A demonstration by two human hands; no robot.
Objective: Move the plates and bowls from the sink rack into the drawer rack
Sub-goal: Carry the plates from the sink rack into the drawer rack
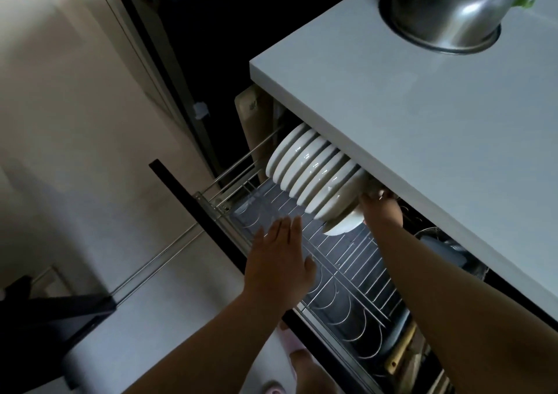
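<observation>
We see a pulled-out drawer rack of thin, shiny steel wire (pixel 341 260), with curved dividers over a dark ribbed tray. In its far part stands a row of round, glossy white ceramic plates (pixel 308 167), upright on their edges and leaning a little, close one behind the other. Their upper parts are hidden under the smooth, flat, pale grey countertop (pixel 422 128), so we cannot count them with certainty.

The right hand (pixel 382 209) reaches under the edge of the countertop and grips the nearest white plate (pixel 342 226), at the near end of the row, with its fingers curled around the rim. The fingertips are partly covered by the plate and by the countertop. The lower rim of this plate is among the wires, but we cannot tell if it already sits fully in a slot.

The left hand (pixel 279 257) is flat, with straight fingers held together, above the front part of the rack, and it holds nothing. We cannot tell if it touches the wires.

On the countertop a round stainless steel bowl (pixel 450 10) stands upside down, cut off by the top edge of the view. Right of the rack, dark objects are too dim to make out. The black drawer front (pixel 187 206) is beside the pale floor (pixel 75 167).
</observation>
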